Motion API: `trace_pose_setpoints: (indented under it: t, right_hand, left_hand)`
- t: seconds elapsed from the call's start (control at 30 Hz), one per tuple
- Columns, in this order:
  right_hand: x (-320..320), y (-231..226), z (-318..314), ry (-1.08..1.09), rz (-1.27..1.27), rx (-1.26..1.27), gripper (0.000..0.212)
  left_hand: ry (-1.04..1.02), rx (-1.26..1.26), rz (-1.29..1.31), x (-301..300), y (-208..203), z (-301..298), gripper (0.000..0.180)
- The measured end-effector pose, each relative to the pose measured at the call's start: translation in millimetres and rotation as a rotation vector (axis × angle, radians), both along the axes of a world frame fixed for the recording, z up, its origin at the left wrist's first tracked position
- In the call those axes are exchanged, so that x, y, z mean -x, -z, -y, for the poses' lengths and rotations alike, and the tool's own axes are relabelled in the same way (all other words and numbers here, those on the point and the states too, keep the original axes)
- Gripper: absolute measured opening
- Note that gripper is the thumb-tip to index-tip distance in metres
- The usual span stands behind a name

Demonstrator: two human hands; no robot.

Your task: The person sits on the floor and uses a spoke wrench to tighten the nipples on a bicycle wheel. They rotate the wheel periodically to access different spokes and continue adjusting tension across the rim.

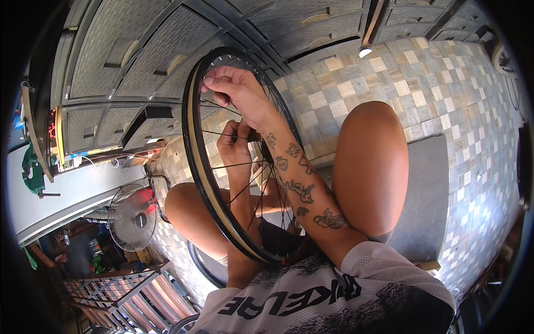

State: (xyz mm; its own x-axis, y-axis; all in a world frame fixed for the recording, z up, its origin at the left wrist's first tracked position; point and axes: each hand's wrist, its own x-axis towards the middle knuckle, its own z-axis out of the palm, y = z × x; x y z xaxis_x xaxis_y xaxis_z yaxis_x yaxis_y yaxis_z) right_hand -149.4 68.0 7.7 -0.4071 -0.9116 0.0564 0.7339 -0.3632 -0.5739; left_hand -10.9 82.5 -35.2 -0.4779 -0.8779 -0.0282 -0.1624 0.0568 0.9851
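Observation:
A bicycle wheel (192, 119) stands upright between my knees, with a black rim, a tan strip around its outer face and thin dark spokes. My left hand (233, 142) reaches in among the spokes, its thumb and fingers closed on a spoke (211, 132) close to the hub (266, 150). Above it, my right hand (236, 92) is just inside the upper rim, thumb and fingertips pinched together. Whatever lies between those fingertips is too small to make out. My tattooed right forearm crosses in front of part of the wheel and hides several spokes.
Grey woven-pattern drawers (105, 53) line the far side. A standing fan (133, 217) is at the left, near a white bench top (61, 186) and a green clamp-like tool (33, 170). A grey mat (425, 195) lies on checkered flooring (473, 100). Another tyre (203, 270) lies below my left knee.

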Motion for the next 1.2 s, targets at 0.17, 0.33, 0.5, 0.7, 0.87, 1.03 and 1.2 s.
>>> trace_pose_setpoints:
  t: [0.17,0.33,0.5,0.7,0.87,1.03,1.2]
  right_hand:
    - [3.4,-3.2,-0.1,-0.059,-0.003,-0.004,0.022]
    - [6.8,-2.4,-3.4,-0.081,0.064,0.026,0.021]
    - [9.6,0.0,-0.5,-0.129,0.048,0.033,0.021]
    - [8.7,1.9,0.7,-0.147,0.063,0.076,0.024]
    - [8.8,-0.1,1.2,-0.165,0.11,0.036,0.024]
    - [9.0,0.0,2.2,-0.194,0.175,0.076,0.022]
    - [9.3,3.4,5.3,-0.189,0.152,0.097,0.022]
  left_hand:
    - [-0.013,-0.013,-0.032,-0.4,4.1,-0.2,0.024]
    - [-0.016,0.005,-0.011,-0.4,5.5,-0.6,0.025]
    - [-0.014,0.045,0.08,2.0,0.1,0.8,0.021]
    - [-0.009,0.034,0.084,1.5,-3.9,-1.2,0.021]
    - [-0.016,0.032,0.086,0.7,-2.1,-0.5,0.021]
    - [0.003,0.052,0.081,0.1,-1.2,0.5,0.023]
    - [0.035,0.023,0.101,-1.6,-5.8,0.9,0.024]
